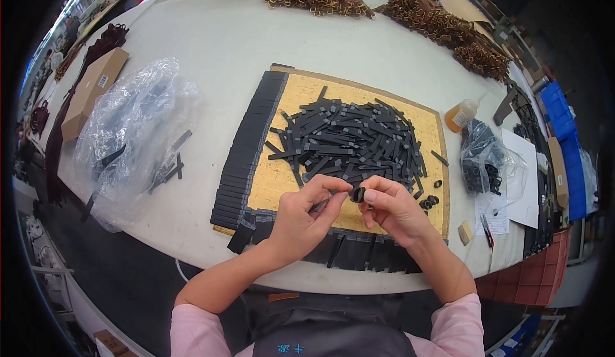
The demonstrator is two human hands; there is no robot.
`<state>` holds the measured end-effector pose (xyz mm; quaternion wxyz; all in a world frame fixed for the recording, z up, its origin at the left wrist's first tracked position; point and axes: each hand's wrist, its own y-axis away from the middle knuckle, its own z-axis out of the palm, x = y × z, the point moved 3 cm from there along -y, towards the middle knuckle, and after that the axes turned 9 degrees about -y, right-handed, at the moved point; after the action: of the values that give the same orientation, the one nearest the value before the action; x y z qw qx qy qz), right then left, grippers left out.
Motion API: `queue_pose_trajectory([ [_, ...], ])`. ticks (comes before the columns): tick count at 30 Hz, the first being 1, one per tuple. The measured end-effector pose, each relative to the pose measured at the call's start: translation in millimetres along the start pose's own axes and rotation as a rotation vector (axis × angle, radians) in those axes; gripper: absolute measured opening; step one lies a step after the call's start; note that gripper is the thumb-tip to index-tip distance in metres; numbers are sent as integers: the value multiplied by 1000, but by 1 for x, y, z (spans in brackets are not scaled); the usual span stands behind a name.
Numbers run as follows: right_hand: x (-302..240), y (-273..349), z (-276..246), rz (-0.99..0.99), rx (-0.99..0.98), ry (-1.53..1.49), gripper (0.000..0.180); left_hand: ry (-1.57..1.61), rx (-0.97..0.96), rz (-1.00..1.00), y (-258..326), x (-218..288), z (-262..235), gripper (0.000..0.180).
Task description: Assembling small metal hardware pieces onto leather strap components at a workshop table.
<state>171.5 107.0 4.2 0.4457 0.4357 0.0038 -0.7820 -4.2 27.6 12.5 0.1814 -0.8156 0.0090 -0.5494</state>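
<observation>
Far left on the white worktop (211, 43): a long brown cardboard box (94, 91) with a small white label near one end, lying at an angle. Just right of it, a crumpled clear plastic bag (131, 133), a few dark strips spilling out beside it. Centre: a tan board (282, 178) edged on its left and near sides by neat rows of black strips, with a loose pile of black strips (349, 142) heaped on its middle. Over the board's near edge, left hand (301, 219), fingers closed, pinching a thin black strip (322, 204); touching it, right hand (394, 208), fingers closed on a small black loop (357, 194) held between thumb and forefinger. Strip and loop meet between the two hands, above the board. A few more black loops (430, 200) sit on the board just right of the right hand. Further right: a small amber squeeze bottle (462, 115), a clear bag of black parts (483, 162), white paper sheets (522, 178). Far edge: heaps of brown straps (442, 27).
</observation>
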Motion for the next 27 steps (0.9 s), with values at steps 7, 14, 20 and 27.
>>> queue_pose_trajectory([
  [7, 5, -4, -1, 11, -25, -18, 14, 181, -104, -130, 4, 2, 2, 13],
  [14, 5, -2, 3, -146, 7, 102, 12, 152, -134, -239, 1, -3, -1, 11],
  [20, 11, 9, 25, -428, 116, 397, 13, 375, -90, -323, 3, -15, 6, 11],
  [27, -4, 16, 37, -738, 146, 990, 16, 735, -222, -573, -2, -17, 6, 14],
])
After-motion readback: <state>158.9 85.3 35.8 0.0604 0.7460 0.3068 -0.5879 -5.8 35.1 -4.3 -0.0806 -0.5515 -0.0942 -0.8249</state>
